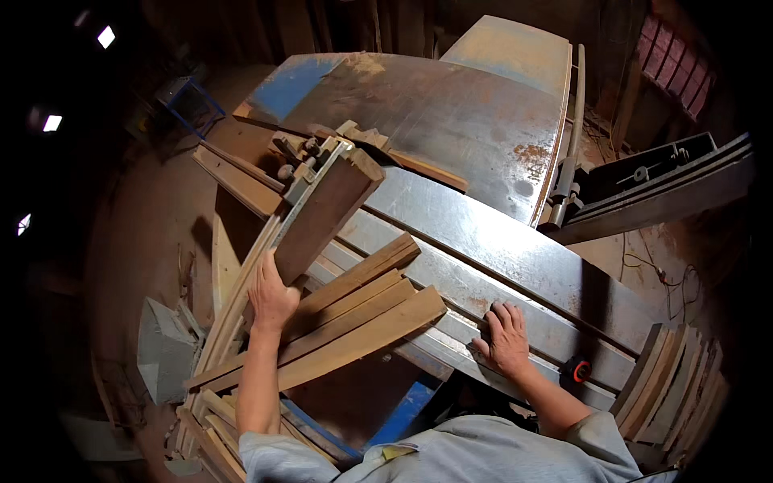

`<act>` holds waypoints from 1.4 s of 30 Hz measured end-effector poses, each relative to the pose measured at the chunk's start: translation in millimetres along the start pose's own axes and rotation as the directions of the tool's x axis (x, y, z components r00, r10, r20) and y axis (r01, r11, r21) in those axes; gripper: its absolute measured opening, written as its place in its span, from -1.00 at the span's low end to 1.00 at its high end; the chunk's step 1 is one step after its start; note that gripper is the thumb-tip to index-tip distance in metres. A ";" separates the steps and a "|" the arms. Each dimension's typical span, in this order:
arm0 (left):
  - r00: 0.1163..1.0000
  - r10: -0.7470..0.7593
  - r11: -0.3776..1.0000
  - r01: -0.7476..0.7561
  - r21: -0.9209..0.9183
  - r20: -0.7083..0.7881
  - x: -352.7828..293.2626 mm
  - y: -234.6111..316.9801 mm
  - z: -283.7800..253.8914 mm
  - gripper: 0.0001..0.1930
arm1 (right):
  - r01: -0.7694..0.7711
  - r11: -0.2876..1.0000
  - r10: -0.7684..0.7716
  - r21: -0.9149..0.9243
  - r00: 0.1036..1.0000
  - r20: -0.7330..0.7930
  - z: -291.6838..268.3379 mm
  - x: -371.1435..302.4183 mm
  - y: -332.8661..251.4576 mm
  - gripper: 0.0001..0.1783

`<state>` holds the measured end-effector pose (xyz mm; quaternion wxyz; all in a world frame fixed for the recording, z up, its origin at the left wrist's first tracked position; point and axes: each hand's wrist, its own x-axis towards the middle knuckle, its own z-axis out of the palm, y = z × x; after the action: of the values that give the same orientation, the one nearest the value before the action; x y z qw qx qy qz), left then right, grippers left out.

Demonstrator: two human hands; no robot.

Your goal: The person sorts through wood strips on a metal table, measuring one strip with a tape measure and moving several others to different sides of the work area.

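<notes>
My left hand is closed round the near end of a thick reddish-brown wooden board. This board stands along a fence-like edge, its rough far end tilted up toward the metal table. Right beside that hand, several long wooden strips lie side by side, their right ends resting on the sliding metal table. My right hand lies palm down on the near edge of the table with its fingers apart, holding nothing. Near it sits a black tape measure with an orange ring.
Beyond the slotted sliding part stretches a wide brown steel table top. Stacked wood strips stand at the right, below a long dark metal beam. Wood offcuts and a grey sheet-like piece are at the lower left.
</notes>
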<state>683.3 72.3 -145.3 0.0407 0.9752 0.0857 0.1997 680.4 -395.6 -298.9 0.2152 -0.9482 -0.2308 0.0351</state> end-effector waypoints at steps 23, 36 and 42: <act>0.995 -0.003 0.960 -0.025 -0.279 -0.101 -27.3 31.1 -65.1 -0.15 | 0.021 0.999 -0.019 0.027 0.998 -0.064 2.2 -8.9 8.1 -0.18; 0.997 -0.039 0.861 0.069 -0.505 0.070 -9.9 32.7 -55.4 -0.37 | 0.011 1.000 -0.011 0.019 0.999 -0.036 6.6 -12.6 12.8 -0.16; 0.984 -0.040 0.860 0.124 -0.495 0.175 9.1 51.3 -43.0 -0.38 | 0.003 1.000 -0.003 0.009 1.000 -0.031 6.5 -13.0 15.7 -0.16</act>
<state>682.2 25.6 -96.5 0.3092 0.9389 0.0685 0.1350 674.4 -411.5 -311.9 0.2234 -0.9473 -0.2287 0.0210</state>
